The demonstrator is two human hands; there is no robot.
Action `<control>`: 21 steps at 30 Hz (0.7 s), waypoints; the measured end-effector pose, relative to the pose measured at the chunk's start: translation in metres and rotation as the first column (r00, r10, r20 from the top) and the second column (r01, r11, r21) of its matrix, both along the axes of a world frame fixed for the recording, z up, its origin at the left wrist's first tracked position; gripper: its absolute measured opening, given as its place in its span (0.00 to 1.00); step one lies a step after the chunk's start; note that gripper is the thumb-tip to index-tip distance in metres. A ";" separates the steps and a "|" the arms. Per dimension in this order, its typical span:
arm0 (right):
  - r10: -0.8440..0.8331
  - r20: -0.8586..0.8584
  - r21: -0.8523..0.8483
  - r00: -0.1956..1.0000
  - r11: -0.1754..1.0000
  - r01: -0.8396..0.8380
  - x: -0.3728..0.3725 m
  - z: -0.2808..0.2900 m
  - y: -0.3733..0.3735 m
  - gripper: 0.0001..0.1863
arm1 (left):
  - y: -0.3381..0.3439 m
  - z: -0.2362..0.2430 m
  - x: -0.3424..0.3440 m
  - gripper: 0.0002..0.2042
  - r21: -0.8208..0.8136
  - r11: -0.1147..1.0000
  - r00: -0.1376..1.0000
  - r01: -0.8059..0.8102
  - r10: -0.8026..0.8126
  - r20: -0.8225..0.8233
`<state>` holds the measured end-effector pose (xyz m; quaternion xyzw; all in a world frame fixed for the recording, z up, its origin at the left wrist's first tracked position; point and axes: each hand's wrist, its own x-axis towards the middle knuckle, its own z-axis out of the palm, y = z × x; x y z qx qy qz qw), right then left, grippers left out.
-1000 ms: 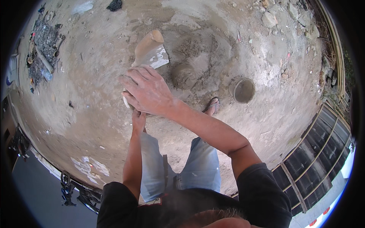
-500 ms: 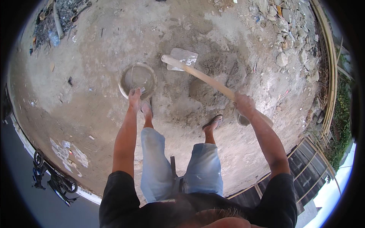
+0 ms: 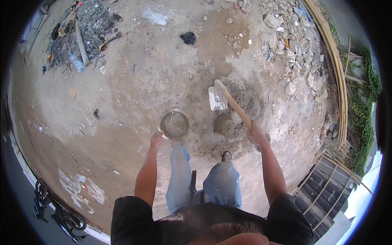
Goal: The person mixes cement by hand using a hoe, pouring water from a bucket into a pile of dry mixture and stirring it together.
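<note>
My right hand [image 3: 256,134] grips the wooden handle of a hoe [image 3: 234,107], whose flat metal blade [image 3: 217,99] rests on the dirt ahead. A small heap of wet mortar [image 3: 223,124] lies just under the handle, in front of my right foot. My left hand [image 3: 156,139] holds the near rim of a round metal pan [image 3: 174,123] that sits low over the ground by my left knee. The pan's inside looks grey and nearly bare.
Stones and rubble [image 3: 286,45] spread across the far right. A pile of debris and a plastic bottle [image 3: 75,36] lie at the far left. A bamboo ladder [image 3: 326,179] lies at the right, a wheeled vehicle [image 3: 57,208] at the lower left.
The hoe has swung from in front of me to my right side, with my right hand low on its handle. The pan in my left hand has dropped closer to the ground.
</note>
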<state>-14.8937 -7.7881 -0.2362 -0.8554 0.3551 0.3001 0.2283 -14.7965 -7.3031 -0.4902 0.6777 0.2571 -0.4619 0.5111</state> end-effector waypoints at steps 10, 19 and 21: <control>-0.303 -0.162 -0.001 0.939 0.952 0.307 0.050 -0.003 -0.012 0.26 | 0.089 0.279 0.138 0.27 0.209 0.962 0.981 -0.175 0.153 0.119; -0.545 -0.149 0.087 0.825 0.824 0.560 0.041 -0.004 -0.028 0.24 | -0.129 0.468 0.301 0.24 0.176 0.971 0.891 0.162 -0.221 0.397; -0.605 -0.153 0.103 0.781 0.776 0.622 0.055 -0.005 -0.039 0.25 | -0.148 0.472 0.328 0.25 0.223 0.948 0.885 0.229 -0.298 0.358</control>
